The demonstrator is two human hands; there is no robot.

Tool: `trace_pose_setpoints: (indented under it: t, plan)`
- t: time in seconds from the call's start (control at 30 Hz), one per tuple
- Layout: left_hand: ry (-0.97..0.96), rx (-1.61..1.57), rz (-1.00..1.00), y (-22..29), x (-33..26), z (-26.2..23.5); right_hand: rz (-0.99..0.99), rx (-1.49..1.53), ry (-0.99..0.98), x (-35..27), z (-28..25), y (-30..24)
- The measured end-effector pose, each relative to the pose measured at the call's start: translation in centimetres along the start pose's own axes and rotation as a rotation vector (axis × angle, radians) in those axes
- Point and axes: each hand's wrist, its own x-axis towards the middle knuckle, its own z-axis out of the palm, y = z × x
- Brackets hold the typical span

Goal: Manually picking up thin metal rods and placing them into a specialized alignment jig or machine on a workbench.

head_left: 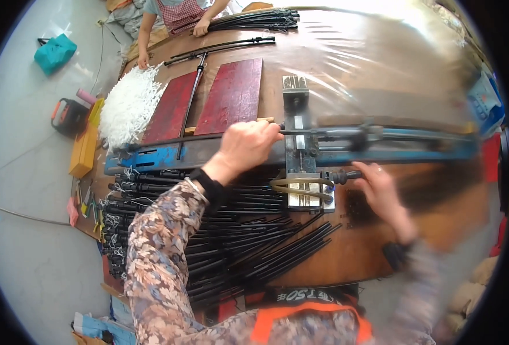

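Note:
Across a long blue metal bar (208,157) on the table runs a thin black rod (199,138). My left hand (248,145) is closed around this rod, just left of a metal clamp fixture (296,126). Beyond the fixture the rod's right part is smeared by motion. A black lever (346,175) sticks out of the fixture's near right side, beside a looped tan hose (303,183). Fingers of my right hand (380,188) close about the end of that lever; hand and forearm are partly blurred.
Many black rods (237,247) with white cords lie along the near left. Two dark red boards (228,98), a white heap of small pieces (130,103) and a yellow box (86,146) lie beyond. Across the table a co-worker's hand (201,27) rests by more rods (254,22).

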Motion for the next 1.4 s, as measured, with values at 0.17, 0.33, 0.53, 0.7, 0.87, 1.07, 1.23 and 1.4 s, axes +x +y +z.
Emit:
trace_pose_setpoints:
  t: [0.17, 0.33, 0.53, 0.7, 0.87, 1.07, 1.23, 1.4]
  plan:
    - [-0.18, 0.27, 0.062, -11.6, -2.3, -0.3, -0.208, -0.369, 0.057, -6.2, 2.0, -0.3]
    - [-0.196, 0.436, -0.187, -17.9, -5.9, 3.3, -0.056, -0.436, 0.021, -8.7, 4.2, 0.8]
    - [-0.279, 0.301, -0.5, -20.8, -9.7, 3.6, 0.554, -0.621, 0.44, -14.4, -3.2, 12.3]
    - [-0.275, 0.103, -0.692, -23.1, -12.8, 4.4, 0.538, -0.69, 0.157, -19.2, -3.0, 15.5]
    - [-0.187, -0.123, -0.841, -24.9, -9.2, 3.1, 0.543, -0.628, 0.323, -21.9, -8.9, 9.9]
    - [-0.166, -0.456, -0.886, -18.1, -1.5, 5.8, 1.342, -0.559, 0.25, -39.7, -11.7, 6.8]
    - [-0.046, -0.288, -0.587, -14.9, -2.9, 3.2, 1.34, -1.101, -0.184, -39.3, -7.6, 6.2]
    - [-0.1, -0.276, -0.526, -7.2, -3.8, -3.6, 1.433, -0.171, 0.547, -36.9, -7.1, 14.6]
